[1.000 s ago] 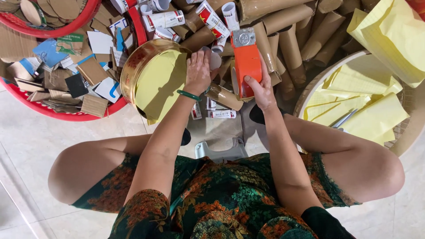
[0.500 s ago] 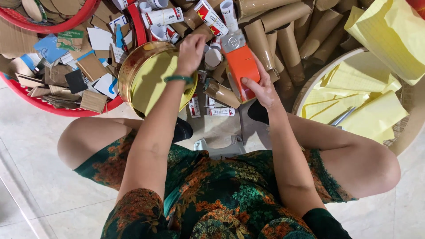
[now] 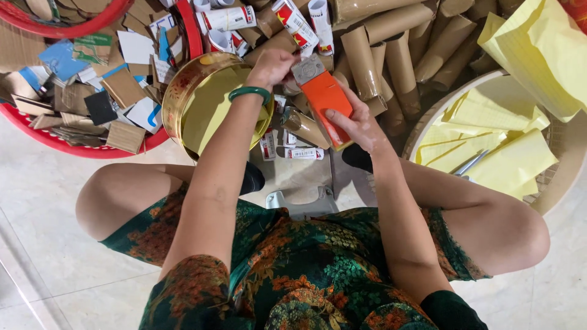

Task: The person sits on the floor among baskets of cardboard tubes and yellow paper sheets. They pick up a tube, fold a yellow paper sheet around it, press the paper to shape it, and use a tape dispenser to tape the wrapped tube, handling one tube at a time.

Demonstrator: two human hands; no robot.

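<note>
Holding a flat orange rectangular block with a grey metal end (image 3: 323, 95), the right hand (image 3: 354, 125) wraps its fingers around the block's lower part, grasping it firmly above the floor between the knees. The left hand (image 3: 272, 66), with a green bangle (image 3: 249, 92) on its wrist, is closed at the block's grey upper end; its fingers seem to pinch something small there, though the view is too poor to tell what. Just left of the hands sits a round gold metal tin (image 3: 211, 101) with a yellow inside. Brown cardboard tubes (image 3: 379, 43) lie piled beyond the block, with red-and-white printed paper rolls (image 3: 293, 21) among them. A red plastic basket (image 3: 92, 148) of cardboard scraps stands at the far left, and a pale round tray (image 3: 568, 177) bearing yellow paper sheets (image 3: 489, 140) sits on the right.
</note>
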